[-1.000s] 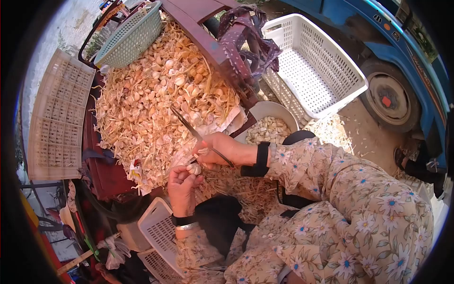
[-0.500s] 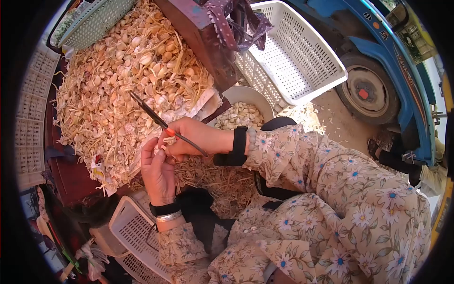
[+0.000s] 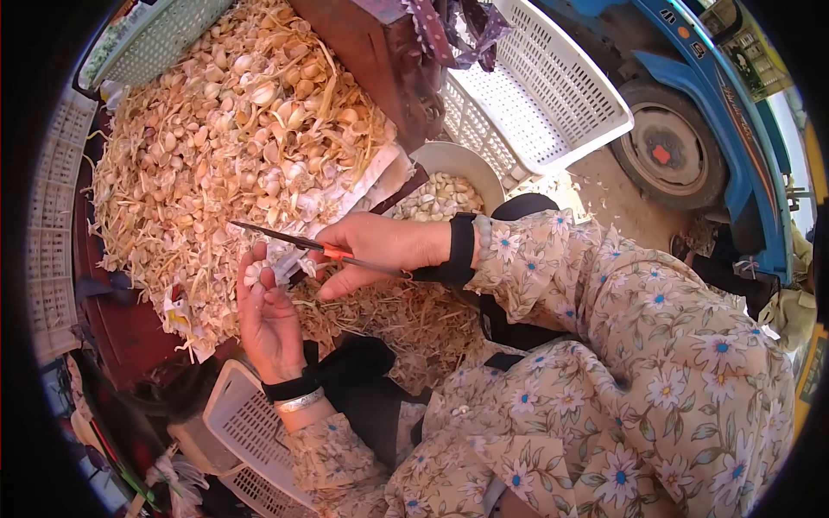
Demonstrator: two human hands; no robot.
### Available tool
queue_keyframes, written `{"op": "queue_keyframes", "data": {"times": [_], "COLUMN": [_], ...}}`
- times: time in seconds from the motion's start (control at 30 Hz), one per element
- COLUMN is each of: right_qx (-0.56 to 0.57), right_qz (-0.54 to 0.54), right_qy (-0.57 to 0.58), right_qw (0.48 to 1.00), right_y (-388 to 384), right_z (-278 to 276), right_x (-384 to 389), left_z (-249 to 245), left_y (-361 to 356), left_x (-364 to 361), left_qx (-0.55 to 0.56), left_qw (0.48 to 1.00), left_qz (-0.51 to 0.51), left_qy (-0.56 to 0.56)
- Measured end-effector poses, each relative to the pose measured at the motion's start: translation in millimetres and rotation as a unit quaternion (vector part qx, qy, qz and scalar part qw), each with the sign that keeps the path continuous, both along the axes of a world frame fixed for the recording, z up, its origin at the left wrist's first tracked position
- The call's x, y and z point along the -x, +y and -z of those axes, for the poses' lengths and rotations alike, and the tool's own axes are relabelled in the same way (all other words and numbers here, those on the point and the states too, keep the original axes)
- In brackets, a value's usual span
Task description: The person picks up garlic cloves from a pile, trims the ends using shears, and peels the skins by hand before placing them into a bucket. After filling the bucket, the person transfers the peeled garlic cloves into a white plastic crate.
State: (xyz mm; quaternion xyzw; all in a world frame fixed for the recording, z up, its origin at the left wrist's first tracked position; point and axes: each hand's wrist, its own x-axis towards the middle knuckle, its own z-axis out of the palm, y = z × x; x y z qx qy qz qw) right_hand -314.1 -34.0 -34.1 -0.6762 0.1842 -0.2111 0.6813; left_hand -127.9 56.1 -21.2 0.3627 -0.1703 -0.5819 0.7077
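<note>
And you're in beige floral top (image 3: 622,406), white daisies, many blue-centred, leafy sprigs between; matching long sleeves (image 3: 540,268). Your right side: wide black wristband (image 3: 462,250). Left: narrower black wristband (image 3: 291,387), silver bracelet (image 3: 301,401) gleaming just behind.

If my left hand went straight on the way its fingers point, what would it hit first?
Probably the dark pointed tool in your right hand, just ahead of your left hand in this view. Depth is unclear, though: it could pass beneath and meet the garlic heap instead.
</note>
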Motion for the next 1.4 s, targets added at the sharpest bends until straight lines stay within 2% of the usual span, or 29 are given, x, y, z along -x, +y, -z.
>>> {"op": "queue_keyframes", "data": {"times": [0.1,0.2,0.3,0.4,0.5,0.6,0.73,1.0,1.1,1.2,1.23,1.27,1.3,1.33,1.4], "right_qx": [0.035,0.229,0.276,0.268,0.255,0.234,0.264,0.259,0.229,0.225,0.082,-0.065,-0.208,-0.212,-0.183], "right_qz": [-0.04,0.005,0.078,0.135,0.131,0.108,0.117,0.059,0.032,-0.047,-0.05,-0.055,-0.057,-0.005,0.025], "right_qy": [0.105,0.107,0.104,0.194,0.221,0.236,0.22,0.238,0.192,0.131,0.119,0.104,0.088,0.088,0.052], "right_qw": [0.993,0.967,0.952,0.934,0.932,0.937,0.932,0.934,0.954,0.964,0.988,0.991,0.972,0.973,0.981], "right_y": [0,10,20,20,20,20,20,17,19,19,19,17,15,14,9], "right_z": [4,7,1,2,2,6,16,18,17,22,22,8,-4,-10,-3], "right_x": [2,2,6,5,7,6,5,6,7,1,1,5,7,10,2], "left_z": [-4,-1,0,5,-3,0,-5,-3,-6,-9,-12,-13,-13,-12,-15], "left_y": [2,5,4,6,1,0,0,8,14,13,13,12,13,14,12], "left_x": [9,-1,6,0,13,19,30,32,28,30,32,34,34,35,42], "left_qx": [-0.06,-0.025,-0.07,-0.034,-0.043,-0.051,-0.083,-0.047,-0.031,-0.017,-0.015,-0.016,-0.016,-0.015,-0.026], "left_qw": [0.992,0.996,0.985,0.989,0.985,0.977,0.958,0.931,0.938,0.942,0.941,0.946,0.95,0.955,0.956], "left_qz": [-0.083,-0.038,-0.124,-0.1,-0.082,-0.073,-0.084,-0.075,-0.068,-0.09,-0.104,-0.101,-0.099,-0.096,-0.102], "left_qy": [-0.07,-0.082,-0.1,-0.106,-0.144,-0.192,-0.26,-0.355,-0.339,-0.322,-0.32,-0.308,-0.295,-0.281,-0.275]}}
